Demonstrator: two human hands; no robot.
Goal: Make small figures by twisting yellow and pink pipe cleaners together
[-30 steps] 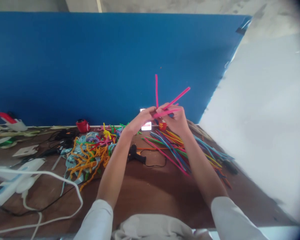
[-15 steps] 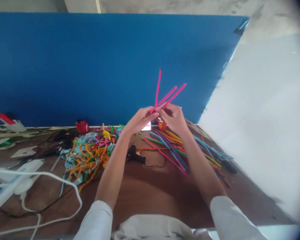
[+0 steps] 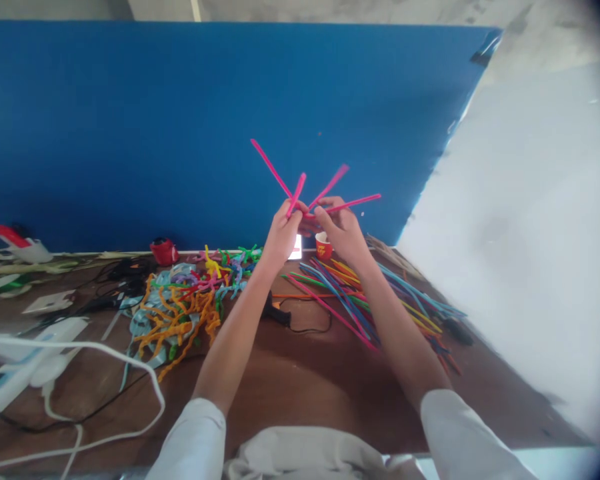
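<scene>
Pink pipe cleaners (image 3: 271, 167) are held up between my two hands, above the back of the table and in front of the blue panel. Several pink ends fan out from where they meet. My left hand (image 3: 285, 230) is closed on their left part, with two ends rising past its thumb. My right hand (image 3: 340, 227) pinches the right part, and one end sticks out to the right beyond it. Fingers partly hide the spot where the stems cross, so I cannot tell whether they are twisted together.
Loose coloured pipe cleaners (image 3: 340, 303) lie on the right of the brown table (image 3: 300, 393). A black glue gun (image 3: 277, 312) lies mid-table. Orange bent pipe cleaners (image 3: 180, 323) form a heap at left. A red cup (image 3: 323, 247) stands behind; a white cable (image 3: 130, 360) loops front left.
The pink stems have spread wider, with one end swung far left and another lowered to the right. My hands have moved slightly apart.
</scene>
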